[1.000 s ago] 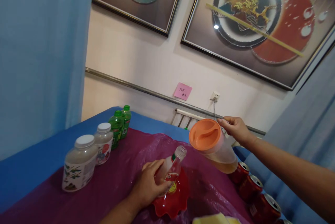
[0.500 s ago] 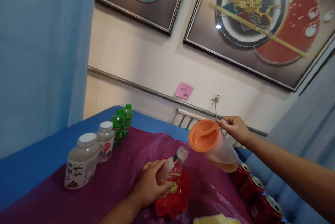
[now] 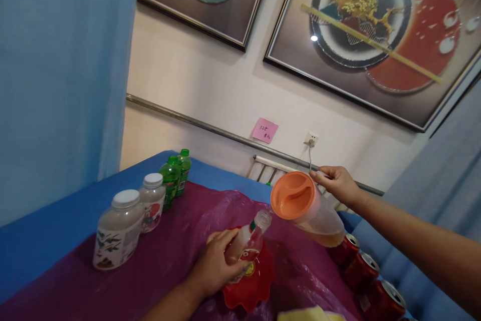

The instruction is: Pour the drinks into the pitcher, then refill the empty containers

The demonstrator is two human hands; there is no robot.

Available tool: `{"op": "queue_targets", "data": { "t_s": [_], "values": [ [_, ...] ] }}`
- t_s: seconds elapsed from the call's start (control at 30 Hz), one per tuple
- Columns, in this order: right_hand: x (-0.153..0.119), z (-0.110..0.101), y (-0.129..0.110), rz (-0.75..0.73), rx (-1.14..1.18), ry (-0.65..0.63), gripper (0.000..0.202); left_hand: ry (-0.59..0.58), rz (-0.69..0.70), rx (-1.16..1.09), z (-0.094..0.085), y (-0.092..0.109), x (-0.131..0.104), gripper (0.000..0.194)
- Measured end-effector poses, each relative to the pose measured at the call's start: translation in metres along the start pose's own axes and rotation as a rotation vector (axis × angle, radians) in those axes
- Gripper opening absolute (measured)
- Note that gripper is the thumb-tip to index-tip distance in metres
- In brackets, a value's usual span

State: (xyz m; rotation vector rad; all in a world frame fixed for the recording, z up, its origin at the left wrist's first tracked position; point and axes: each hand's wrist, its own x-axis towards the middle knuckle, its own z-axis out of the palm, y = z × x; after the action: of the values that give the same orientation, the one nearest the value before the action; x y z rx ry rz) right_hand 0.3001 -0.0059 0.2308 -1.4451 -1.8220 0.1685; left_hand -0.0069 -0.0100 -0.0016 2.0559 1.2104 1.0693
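Note:
My left hand point(image 3: 216, 263) is closed round a clear glass bottle point(image 3: 250, 243) with a red label, tilted to the right over a red scalloped dish point(image 3: 246, 297). The bottle's mouth is uncapped. My right hand point(image 3: 336, 185) grips a clear plastic pitcher point(image 3: 319, 221) by its handle, mostly hidden by the fingers. The pitcher has an orange lid point(image 3: 293, 195) and leans left, with amber liquid low in its body. Its lid edge is close to the bottle's mouth; I cannot tell whether liquid is flowing.
Two white-capped jars point(image 3: 118, 231) and two green bottles point(image 3: 171, 181) line the left of the purple plastic sheet point(image 3: 169, 271). Several red cans point(image 3: 363, 271) stand at right. A yellow cloth point(image 3: 308, 314) lies at the front edge. Blue curtains point(image 3: 63, 70) hang on both sides.
Both hands, the bottle and the pitcher keep nearly the same positions. The view has shifted very slightly.

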Motion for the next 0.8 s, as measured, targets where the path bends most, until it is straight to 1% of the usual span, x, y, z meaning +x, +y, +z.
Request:
{"op": "queue_targets", "data": {
  "t_s": [0.27, 0.5, 0.6, 0.8],
  "values": [
    [-0.0024, -0.0010, -0.0057, 0.002, -0.028, 0.013, 0.064, -0.009, 0.005, 0.019, -0.0006, 0.0005, -0.0003, 0.067],
    [-0.0023, -0.0042, -0.0057, -0.006, -0.040, 0.014, 0.063, 0.021, 0.012, -0.010, 0.0019, -0.0033, -0.0002, 0.067],
    [-0.0015, -0.0049, -0.0053, -0.005, -0.040, 0.010, 0.063, 0.020, -0.001, -0.007, 0.0019, -0.0033, -0.0001, 0.068],
    [-0.0003, -0.0073, -0.0020, -0.004, -0.054, -0.002, 0.061, -0.005, 0.022, 0.021, 0.0007, -0.0023, 0.0007, 0.066]
  ]
}}
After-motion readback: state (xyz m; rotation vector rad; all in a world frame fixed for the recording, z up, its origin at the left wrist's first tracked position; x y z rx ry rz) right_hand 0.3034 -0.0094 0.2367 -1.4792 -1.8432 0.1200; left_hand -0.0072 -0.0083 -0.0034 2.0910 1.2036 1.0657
